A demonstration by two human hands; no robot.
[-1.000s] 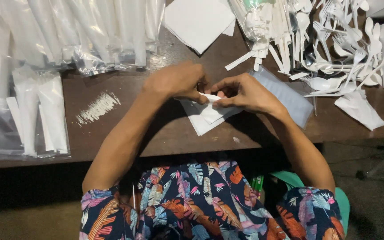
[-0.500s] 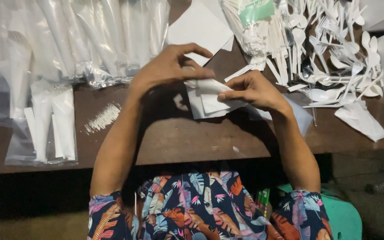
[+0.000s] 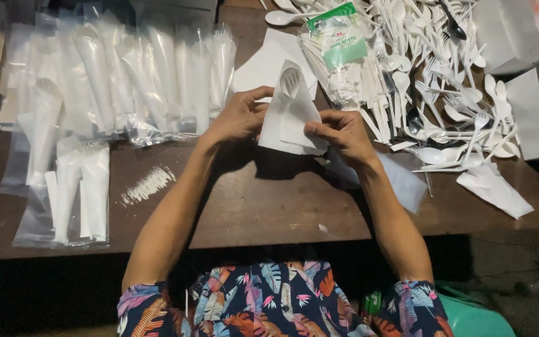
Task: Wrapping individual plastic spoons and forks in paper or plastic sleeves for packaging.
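Note:
Both hands hold a folded white paper napkin [image 3: 289,118] with a white plastic fork's tines showing at its top. My left hand [image 3: 237,117] grips the napkin's left edge. My right hand [image 3: 338,134] pinches its lower right corner. The napkin is lifted just above the brown wooden table [image 3: 269,206]. More flat white napkins [image 3: 258,67] lie behind it.
A heap of loose white plastic spoons and forks [image 3: 444,75] covers the right back. A clear bag of cutlery with a green label [image 3: 341,47] lies next to it. Rows of clear-wrapped napkin packs [image 3: 126,81] fill the left. A small clear toothpick packet [image 3: 148,185] lies left of my arm.
Both hands have lifted the napkin up and away from my body. It now stands more upright, and fork tines show at its top.

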